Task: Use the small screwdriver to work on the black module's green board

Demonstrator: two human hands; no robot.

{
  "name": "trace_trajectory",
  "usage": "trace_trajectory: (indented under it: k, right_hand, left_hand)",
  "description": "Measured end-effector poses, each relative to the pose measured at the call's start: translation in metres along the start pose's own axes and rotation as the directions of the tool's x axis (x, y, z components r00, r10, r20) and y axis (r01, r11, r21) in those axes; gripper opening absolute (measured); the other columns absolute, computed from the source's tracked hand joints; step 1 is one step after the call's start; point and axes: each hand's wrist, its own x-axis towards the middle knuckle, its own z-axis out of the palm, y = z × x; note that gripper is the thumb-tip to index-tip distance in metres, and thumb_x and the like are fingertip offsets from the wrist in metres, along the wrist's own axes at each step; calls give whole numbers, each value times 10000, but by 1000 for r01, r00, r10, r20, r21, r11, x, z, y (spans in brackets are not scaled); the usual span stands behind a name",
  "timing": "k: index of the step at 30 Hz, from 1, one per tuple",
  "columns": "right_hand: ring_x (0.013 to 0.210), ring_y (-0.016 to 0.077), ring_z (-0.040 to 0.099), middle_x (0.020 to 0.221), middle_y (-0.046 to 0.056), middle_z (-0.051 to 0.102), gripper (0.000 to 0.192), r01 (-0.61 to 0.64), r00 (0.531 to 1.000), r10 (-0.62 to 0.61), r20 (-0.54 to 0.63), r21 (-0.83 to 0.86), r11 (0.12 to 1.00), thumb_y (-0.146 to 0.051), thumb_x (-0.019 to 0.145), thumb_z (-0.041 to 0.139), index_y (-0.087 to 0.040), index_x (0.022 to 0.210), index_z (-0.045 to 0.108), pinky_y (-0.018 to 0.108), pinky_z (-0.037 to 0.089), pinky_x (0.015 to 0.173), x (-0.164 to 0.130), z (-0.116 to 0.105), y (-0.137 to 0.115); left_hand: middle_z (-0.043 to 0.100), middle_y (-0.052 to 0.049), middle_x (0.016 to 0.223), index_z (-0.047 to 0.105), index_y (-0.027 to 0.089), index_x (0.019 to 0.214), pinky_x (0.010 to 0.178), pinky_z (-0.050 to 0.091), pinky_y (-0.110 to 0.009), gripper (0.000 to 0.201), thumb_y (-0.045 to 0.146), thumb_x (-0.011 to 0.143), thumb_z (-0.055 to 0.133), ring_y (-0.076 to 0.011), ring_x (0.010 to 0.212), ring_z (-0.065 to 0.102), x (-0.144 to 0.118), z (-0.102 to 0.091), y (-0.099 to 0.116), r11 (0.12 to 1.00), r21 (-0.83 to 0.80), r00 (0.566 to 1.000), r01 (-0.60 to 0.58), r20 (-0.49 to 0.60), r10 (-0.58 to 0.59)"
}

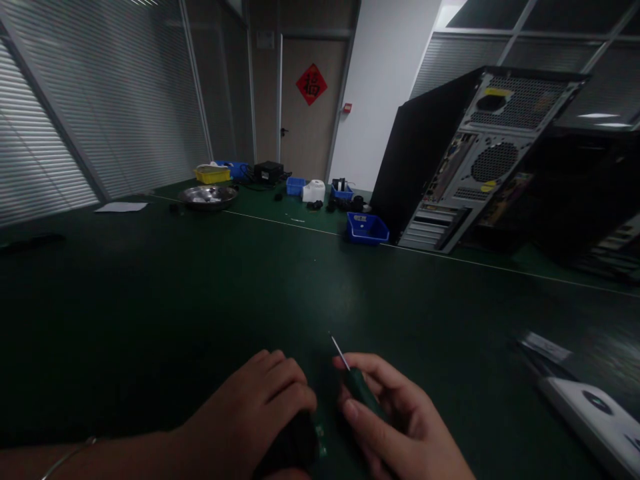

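Note:
At the front of the green table, my right hand (400,427) is closed round the dark green handle of a screwdriver (361,388). Its thin metal shaft points up and to the left, and the tip touches nothing. My left hand (260,407), beside it, is wrapped over a dark boxy object (295,440) with a small green part at its right edge. The fingers and the picture's bottom edge hide much of this object, so its kind cannot be made out.
A large black computer case (430,160) stands tilted in view at the back right, behind a blue bin (367,230). At the back left is a round metal dish (207,197). A white-and-black device (595,413) lies at the right, partly blurred. Small parts and bins line the far side.

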Motion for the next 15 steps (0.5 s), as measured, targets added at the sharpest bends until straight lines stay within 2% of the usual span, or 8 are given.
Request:
trace_trajectory:
  k: [3,6,11,15]
  right_hand:
    - [387,13,429,733,-7,651,451,-67,996,60,64,119,991,-412,677,846,-162,993,644,107,295,331,0,5,2]
    - [373,-4,422,639,-22,664,426,-116,991,98,91,222,968,-368,634,885,-153,912,645,82,277,341,0,9,3]
    - [349,-4,434,649,10,718,409,-118,992,102,78,248,961,-368,637,883,-141,884,648,99,263,344,2,8,6]
    - [355,3,426,648,1,715,381,-144,986,122,111,215,966,-373,663,868,-151,893,660,106,276,351,3,5,9]
  left_hand:
    - [704,-53,917,648,226,988,799,467,-309,130,207,867,604,-207,832,607,1,2,-2,995,-102,997,11,-80,-19]
    - [721,-40,821,669,217,943,729,464,-290,218,71,847,540,-181,761,621,2,4,-3,984,-174,987,-41,-162,12]
    - [743,-45,743,699,202,906,666,466,-286,195,81,820,573,-176,686,633,6,6,-3,973,-217,983,-84,-177,45]
    - [732,-44,727,695,198,861,654,469,-278,172,92,820,566,-170,677,634,5,10,-5,968,-244,980,-51,-197,2]
